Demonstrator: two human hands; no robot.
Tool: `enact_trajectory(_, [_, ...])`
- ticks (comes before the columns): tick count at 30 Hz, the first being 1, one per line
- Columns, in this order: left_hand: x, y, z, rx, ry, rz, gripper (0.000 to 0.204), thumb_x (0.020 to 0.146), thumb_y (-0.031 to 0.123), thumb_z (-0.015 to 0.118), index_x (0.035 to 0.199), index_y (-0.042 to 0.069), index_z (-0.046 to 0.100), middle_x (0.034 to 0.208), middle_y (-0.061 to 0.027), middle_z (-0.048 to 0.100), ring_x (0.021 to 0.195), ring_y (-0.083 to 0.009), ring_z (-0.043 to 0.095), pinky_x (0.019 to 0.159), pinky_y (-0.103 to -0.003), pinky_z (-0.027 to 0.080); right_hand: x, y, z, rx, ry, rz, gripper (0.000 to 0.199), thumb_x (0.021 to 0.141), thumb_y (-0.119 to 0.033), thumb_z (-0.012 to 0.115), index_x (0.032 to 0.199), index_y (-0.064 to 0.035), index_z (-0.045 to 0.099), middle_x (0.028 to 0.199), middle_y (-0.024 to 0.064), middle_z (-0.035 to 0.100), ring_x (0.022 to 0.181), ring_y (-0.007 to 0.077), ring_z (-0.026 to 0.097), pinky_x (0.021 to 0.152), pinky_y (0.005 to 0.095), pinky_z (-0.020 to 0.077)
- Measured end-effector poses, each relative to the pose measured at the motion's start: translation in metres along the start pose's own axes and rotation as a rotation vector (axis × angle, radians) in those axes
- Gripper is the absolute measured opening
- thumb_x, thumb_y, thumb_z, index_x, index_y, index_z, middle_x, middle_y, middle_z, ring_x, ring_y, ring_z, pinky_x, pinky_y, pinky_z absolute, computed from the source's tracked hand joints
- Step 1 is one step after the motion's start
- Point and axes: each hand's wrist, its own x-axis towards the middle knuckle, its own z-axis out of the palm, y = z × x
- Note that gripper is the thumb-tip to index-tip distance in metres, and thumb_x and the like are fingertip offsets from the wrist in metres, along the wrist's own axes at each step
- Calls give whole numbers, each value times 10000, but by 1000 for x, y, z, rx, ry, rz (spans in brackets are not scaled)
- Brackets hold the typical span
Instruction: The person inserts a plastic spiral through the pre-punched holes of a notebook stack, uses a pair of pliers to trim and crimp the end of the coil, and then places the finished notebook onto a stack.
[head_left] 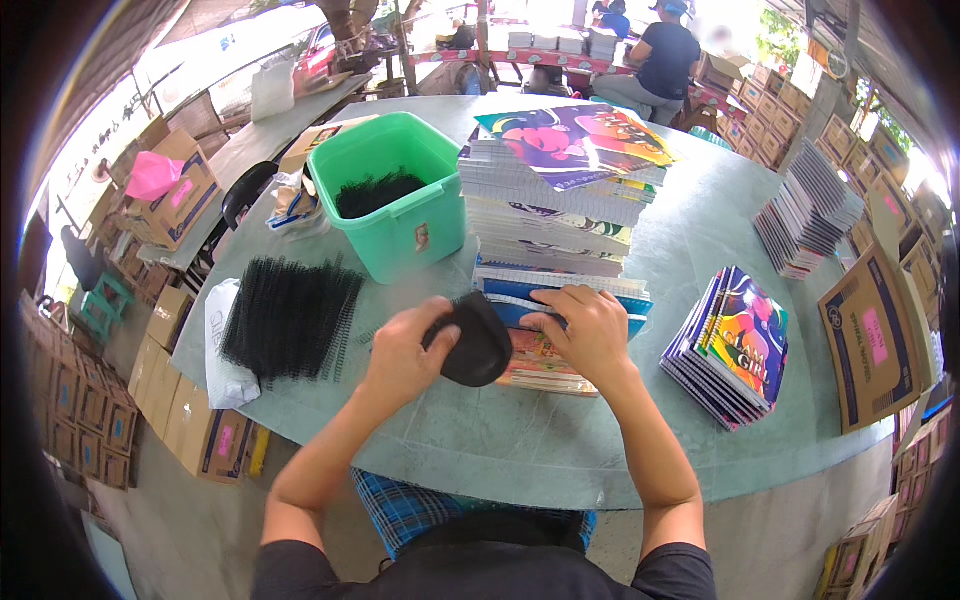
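My left hand (408, 345) is closed round a smooth, black, rounded object (474, 345) whose kind I cannot make out. It is held against the left side of a small blue-covered notebook stack (515, 300). My right hand (580, 325) grips the notebooks' near edge, thumb and fingers bent over the blue cover. Below them lie more notebooks with orange-red covers (545, 362). Behind rises a tall stack of loose pages and covers (550, 215), topped by colourful printed cover sheets (580, 145). Black binding coils (290, 318) lie in a pile left of my left hand.
A green plastic bin (390, 235) holding more black coils stands at the back left of the grey table (450, 450). Right of my hands sits a pile of bound notebooks (730, 345); another stack (808, 215) leans farther back. Cardboard boxes (870, 340) surround the table. A person (665, 60) sits beyond.
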Motion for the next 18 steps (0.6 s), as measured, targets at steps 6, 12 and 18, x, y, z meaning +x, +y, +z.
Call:
enact_trajectory(6, [0,20,-29,-1,318,162,291,766,31,638,1057,43,626,916,-145,594,833,-244,599,736,-316,475,1,-2,13,105,-21,76,144,774,-240,664,819,-106,689,713,59,657,635,233,628,569,338,460])
enact_trajectory(12, [2,15,-29,101,427,233,320,757,53,670,1063,20,583,909,-102,573,831,-205,580,744,-322,480,10,-7,13,-3,-178,158,185,776,-214,645,924,-103,657,751,64,645,691,253,620,612,364,459])
enact_trajectory(18, [-55,-40,52,-224,-299,-71,409,757,119,686,1091,12,475,917,-187,593,908,-323,593,754,-390,468,16,-49,56,30,19,-88,224,757,-156,624,971,-108,577,896,38,586,841,228,568,710,370,414])
